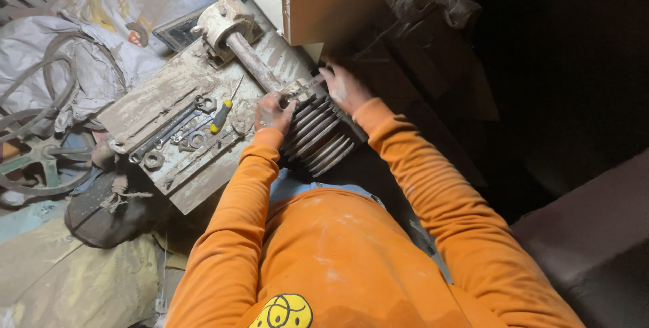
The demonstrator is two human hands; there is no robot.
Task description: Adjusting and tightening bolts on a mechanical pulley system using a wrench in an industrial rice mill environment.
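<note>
On the finned cylinder point(318, 135) my left hand point(274, 113) curls, gripping its top edge. Right hand point(345, 86) (fingers spread) presses the far side, beside the shaft point(253, 61).

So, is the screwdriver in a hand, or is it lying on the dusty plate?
Lying on the plate. The screwdriver rests among the wrenches; both hands, left and right, are on the ribbed cylinder.

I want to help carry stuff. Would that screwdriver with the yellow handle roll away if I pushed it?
Probably a little: the screwdriver has a rounded handle and thin shaft, so it could roll. It lies on a dusty, sloping metal plate among wrenches and nuts, which would likely stop it. It looks stiff and light to lift.
</note>
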